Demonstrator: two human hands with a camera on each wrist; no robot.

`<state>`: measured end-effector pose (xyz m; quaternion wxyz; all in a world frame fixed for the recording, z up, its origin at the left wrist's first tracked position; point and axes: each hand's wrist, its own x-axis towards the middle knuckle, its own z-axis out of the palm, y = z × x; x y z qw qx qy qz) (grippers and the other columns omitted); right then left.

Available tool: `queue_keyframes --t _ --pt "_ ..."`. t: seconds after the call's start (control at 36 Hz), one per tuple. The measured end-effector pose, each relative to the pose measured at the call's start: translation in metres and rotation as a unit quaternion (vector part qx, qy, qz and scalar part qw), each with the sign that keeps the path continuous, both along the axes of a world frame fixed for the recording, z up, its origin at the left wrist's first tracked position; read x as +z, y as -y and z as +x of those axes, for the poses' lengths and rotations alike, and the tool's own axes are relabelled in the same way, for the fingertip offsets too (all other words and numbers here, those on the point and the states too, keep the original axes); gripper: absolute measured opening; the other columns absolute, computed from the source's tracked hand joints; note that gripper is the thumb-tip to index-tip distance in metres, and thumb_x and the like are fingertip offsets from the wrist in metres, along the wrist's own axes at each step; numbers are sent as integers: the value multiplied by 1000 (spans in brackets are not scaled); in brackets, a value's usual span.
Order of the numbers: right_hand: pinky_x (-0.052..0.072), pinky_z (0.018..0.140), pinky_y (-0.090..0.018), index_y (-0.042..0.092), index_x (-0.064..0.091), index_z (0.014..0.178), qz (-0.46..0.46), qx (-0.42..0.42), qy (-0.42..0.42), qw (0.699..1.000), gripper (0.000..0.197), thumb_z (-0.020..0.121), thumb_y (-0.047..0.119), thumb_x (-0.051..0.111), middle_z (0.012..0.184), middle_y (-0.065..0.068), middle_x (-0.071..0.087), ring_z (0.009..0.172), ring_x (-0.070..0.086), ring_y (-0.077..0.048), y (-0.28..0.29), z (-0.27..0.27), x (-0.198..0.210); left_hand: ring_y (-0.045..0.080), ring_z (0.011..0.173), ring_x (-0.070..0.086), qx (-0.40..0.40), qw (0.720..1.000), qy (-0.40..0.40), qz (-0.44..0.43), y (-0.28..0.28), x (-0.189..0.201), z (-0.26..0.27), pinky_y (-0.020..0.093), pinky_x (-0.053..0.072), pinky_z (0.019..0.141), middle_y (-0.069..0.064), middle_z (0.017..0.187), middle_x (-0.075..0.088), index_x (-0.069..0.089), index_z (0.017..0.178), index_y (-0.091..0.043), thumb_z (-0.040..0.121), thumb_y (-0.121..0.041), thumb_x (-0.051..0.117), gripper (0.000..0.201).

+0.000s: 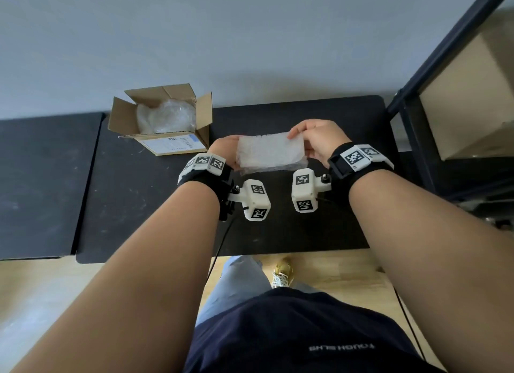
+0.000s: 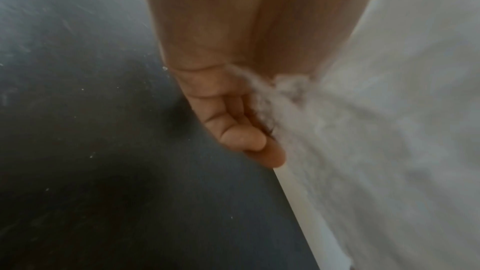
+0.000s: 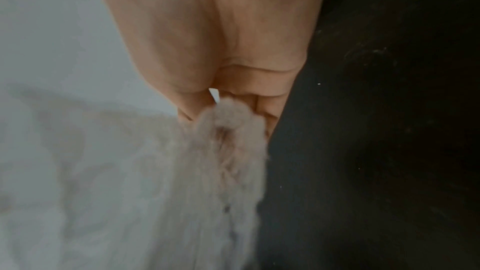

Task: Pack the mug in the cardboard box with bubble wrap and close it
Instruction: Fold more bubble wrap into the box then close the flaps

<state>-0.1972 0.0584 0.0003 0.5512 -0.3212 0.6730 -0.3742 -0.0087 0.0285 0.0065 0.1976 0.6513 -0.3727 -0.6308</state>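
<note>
A folded sheet of bubble wrap hangs above the black table, stretched between both hands. My left hand grips its left end and my right hand pinches its right end. The left wrist view shows curled fingers against the bubble wrap. In the right wrist view, my fingers close on the bubble wrap. The cardboard box stands open at the table's far left, with a bubble-wrapped bundle inside. The mug itself is not visible.
A second dark table adjoins on the left. A black shelf frame with a large cardboard box stands at the right. A grey wall runs behind the table. My legs and wooden floor show below.
</note>
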Motion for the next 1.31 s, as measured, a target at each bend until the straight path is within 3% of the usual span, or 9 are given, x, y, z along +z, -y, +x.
queue_keyframes --t 0.08,0.22,0.33,0.44,0.58,0.69,0.94,1.11,1.31 --pt "57 74 -34 5 66 71 12 -2 0 1000 37 83 -12 36 103 -21 67 90 65 -32 -1 0 6 33 129 49 -5 1000 8 1 1 1 3 41 43 102 18 146 44 45 141 -4 101 -14 43 41" --pt "57 68 -30 3 68 78 36 -9 22 999 17 84 3 52 95 -14 69 86 68 -28 1 0 8 34 135 42 -4 999 48 2 4 -1 5 41 42 104 18 148 41 42 143 -2 102 -19 42 44" --pt "55 68 -28 16 69 79 -8 78 -127 989 18 83 0 60 88 -1 67 80 63 -16 1 -1 4 32 124 53 -20 999 34 17 8 8 -1 36 46 98 14 142 49 44 141 -3 101 -4 38 40" --pt "47 64 -19 15 71 85 -36 115 -173 977 18 82 -2 65 78 7 63 70 56 -7 0 0 8 16 78 49 13 998 52 28 21 23 -4 31 42 84 4 108 54 55 115 -10 103 -10 33 25" --pt "51 77 -22 13 72 83 -30 172 -170 970 14 81 0 69 85 3 69 76 61 -9 0 4 13 22 124 53 -197 973 119 -12 16 22 -6 37 38 111 6 136 56 52 136 -8 96 -23 56 43" --pt "50 74 -21 11 73 87 -35 181 -156 970 11 82 2 70 87 2 69 76 61 -9 1 7 16 20 121 54 -297 934 193 -58 14 17 -2 41 37 111 0 127 63 69 117 -27 85 -27 71 33" --pt "52 97 -39 12 48 138 10 51 -3 999 60 84 23 73 130 -6 58 113 60 -22 5 7 5 20 93 66 -123 981 111 -102 9 9 6 37 55 85 2 99 70 73 92 -20 86 -22 68 8" --pt "54 93 -38 2 61 114 20 54 88 994 22 92 4 62 110 -14 68 100 67 -27 -2 13 11 31 94 70 0 996 -3 -85 11 2 7 48 57 86 12 101 72 70 86 -13 83 -13 71 4" --pt "59 71 -31 9 67 94 -21 36 87 995 19 90 -7 56 92 -8 70 80 69 -20 -1 13 14 15 65 67 -12 997 -63 -40 8 8 5 26 59 60 8 87 68 63 104 -5 91 -8 63 13"
